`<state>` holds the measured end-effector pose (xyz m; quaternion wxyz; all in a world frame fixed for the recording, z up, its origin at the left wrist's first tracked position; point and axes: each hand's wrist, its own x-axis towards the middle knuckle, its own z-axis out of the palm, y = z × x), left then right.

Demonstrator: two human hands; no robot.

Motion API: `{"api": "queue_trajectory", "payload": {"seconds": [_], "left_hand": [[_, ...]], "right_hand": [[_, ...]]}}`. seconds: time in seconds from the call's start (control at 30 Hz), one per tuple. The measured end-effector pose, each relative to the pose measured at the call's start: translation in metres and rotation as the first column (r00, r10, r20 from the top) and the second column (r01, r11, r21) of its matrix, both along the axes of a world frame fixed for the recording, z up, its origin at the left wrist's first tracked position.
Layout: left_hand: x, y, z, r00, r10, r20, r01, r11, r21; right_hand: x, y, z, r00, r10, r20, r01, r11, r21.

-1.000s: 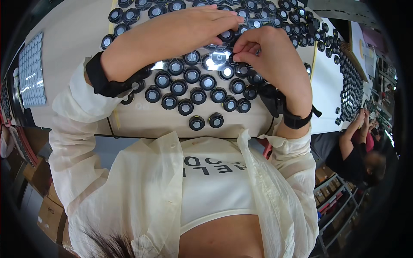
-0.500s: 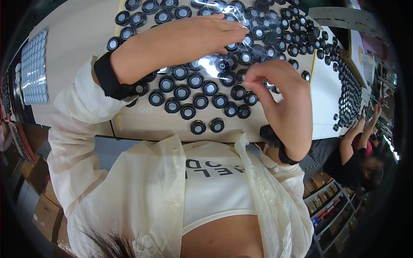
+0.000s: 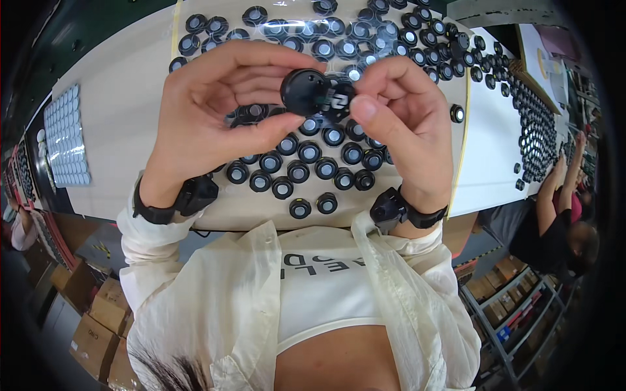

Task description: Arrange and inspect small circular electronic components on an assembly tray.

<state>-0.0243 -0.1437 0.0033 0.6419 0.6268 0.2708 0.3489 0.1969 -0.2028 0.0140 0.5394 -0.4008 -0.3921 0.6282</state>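
Observation:
My left hand (image 3: 215,107) grips a black round part (image 3: 304,91) between thumb and fingers, lifted above the table. My right hand (image 3: 404,117) pinches a small dark round sticker (image 3: 338,102) with white printed marks, held up against the right side of that part. Whether the two touch cannot be told. Below and beyond my hands, many black round parts with pale grey centres, such as this one (image 3: 300,208), stand on the table (image 3: 130,124). A clear glossy sheet (image 3: 306,27) covers some of the farther ones.
A sheet of pale round pieces (image 3: 67,133) lies at the table's left. On the right, a white surface (image 3: 486,176) bears more black parts in dense rows, and a co-worker's arms (image 3: 554,186) reach over it. Cardboard boxes (image 3: 94,342) stand low on the left, a metal rack (image 3: 515,326) on the right.
My left hand has come off the clear sheet and now holds a black round part. My right hand has risen with the sticker, and both hands have come together.

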Motion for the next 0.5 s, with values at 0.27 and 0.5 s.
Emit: {"api": "queue_trajectory", "payload": {"seconds": [0.27,0.5], "left_hand": [[0.007,-0.008,-0.011,0.998,0.067,0.008,-0.066,0.996,-0.056],[0.009,-0.011,-0.009,0.997,0.058,-0.058,-0.059,0.998,-0.005]], "right_hand": [[-0.001,0.003,-0.015,0.979,-0.029,0.2,0.009,0.995,0.097],[-0.004,0.002,-0.018,0.973,-0.062,0.22,0.049,0.997,0.062]]}}
